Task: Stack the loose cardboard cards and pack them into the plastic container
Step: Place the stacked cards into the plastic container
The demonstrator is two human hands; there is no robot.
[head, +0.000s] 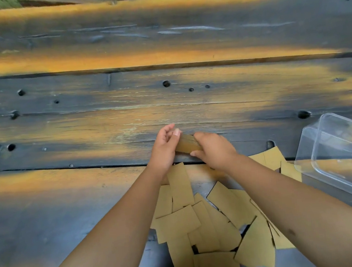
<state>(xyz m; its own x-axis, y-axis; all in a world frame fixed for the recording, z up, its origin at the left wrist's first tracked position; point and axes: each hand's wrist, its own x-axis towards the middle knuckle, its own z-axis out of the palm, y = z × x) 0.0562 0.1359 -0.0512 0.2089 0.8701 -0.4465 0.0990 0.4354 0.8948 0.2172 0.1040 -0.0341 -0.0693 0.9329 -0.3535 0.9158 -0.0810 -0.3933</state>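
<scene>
While loose cards point(205, 224) are lying scattered nearer the person than the stack point(187, 143), both hands are pinching it, left hand point(164, 150) and right hand point(214, 151) curling over its ends. The plastic container point(335, 156) is sitting empty to the stack's right, nearer the right hand.

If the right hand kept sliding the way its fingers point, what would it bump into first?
The right hand points left along the card stack, so it would likely meet the left hand gripping the other end, though depth is hard to judge.

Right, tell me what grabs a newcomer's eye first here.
Both hands meet mid-table: the left hand and right hand grip a small squared-up stack of tan cardboard cards. Below them, loose tan cardboard cards sprawl overlapping between the forearms. A clear rectangular plastic container sits at the right edge.
</scene>
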